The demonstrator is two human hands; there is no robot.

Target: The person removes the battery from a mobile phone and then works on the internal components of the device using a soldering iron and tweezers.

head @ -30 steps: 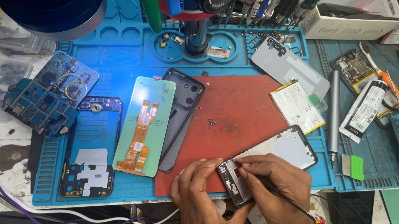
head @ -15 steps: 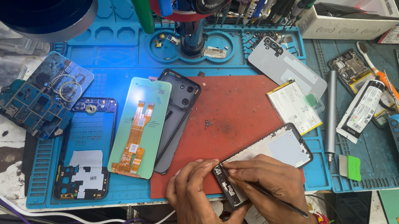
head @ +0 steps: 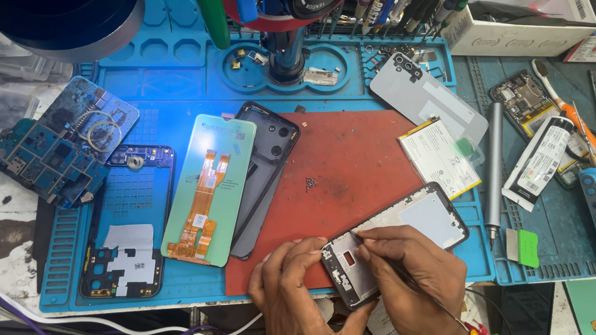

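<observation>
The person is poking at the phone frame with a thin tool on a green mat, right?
Not quite: the mat under the phone frame is red, not green, as the head view shows. The right hand does work a thin tool on it while the left hand steadies it.

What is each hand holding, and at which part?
The left hand grips the phone frame at its lower-left end. The right hand pinches a thin tool near its tip.
</observation>
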